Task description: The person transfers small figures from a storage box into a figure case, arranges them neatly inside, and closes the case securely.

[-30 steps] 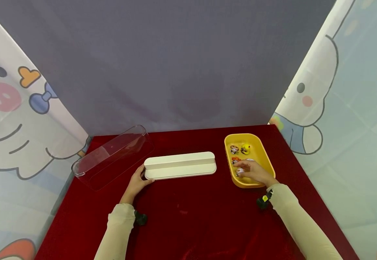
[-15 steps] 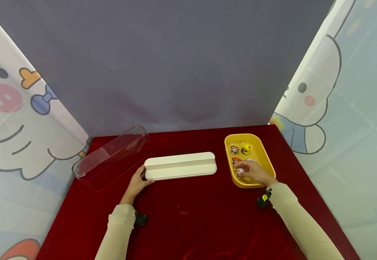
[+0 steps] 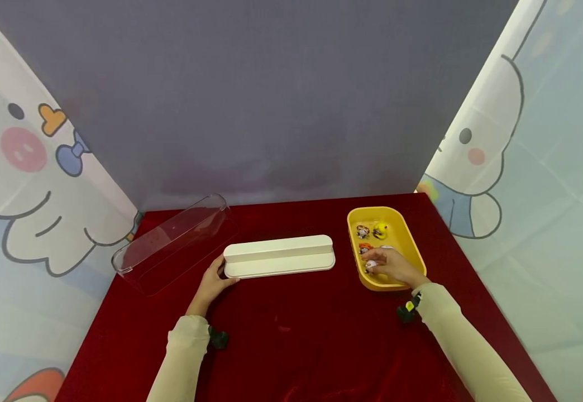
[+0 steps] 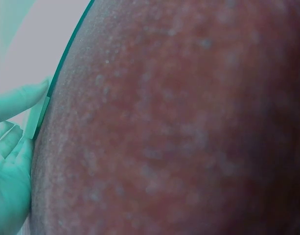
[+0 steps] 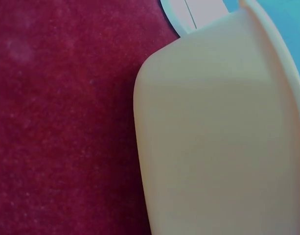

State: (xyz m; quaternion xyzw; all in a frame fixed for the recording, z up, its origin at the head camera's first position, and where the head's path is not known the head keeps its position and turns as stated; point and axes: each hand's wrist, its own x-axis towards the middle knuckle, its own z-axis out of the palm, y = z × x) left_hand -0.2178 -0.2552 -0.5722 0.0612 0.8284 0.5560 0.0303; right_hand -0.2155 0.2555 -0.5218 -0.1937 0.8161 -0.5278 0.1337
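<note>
A long cream two-step display base (image 3: pixel 278 257) lies at the middle of the red-covered table. My left hand (image 3: pixel 211 285) grips its left end, thumb at the front corner and fingers around the far side; the left wrist view shows the thumb on the base's edge (image 4: pixel 38 117). To the right stands a yellow tray (image 3: pixel 409 245) with small figurines. Inside it, my right hand (image 3: pixel 394 267) pinches a small white figurine (image 3: pixel 370 267) near the front left. An orange-haired figurine (image 3: pixel 364 248), a yellow one (image 3: pixel 380 229) and a brown-and-white one (image 3: pixel 362 231) sit behind; another white one is partly hidden by the hand.
A clear plastic cover (image 3: pixel 171 243) stands slanted at the back left. Red cloth (image 3: pixel 291 335) covers the table. A grey panel (image 3: pixel 291 111) rises behind, with cartoon-printed curtains at both sides. In the right wrist view the tray's outer wall (image 5: pixel 213 137) hides the hand.
Both hands stay nearly in place. The right fingertips shift slightly at the white figurine in the tray; the base and cover have not moved.
</note>
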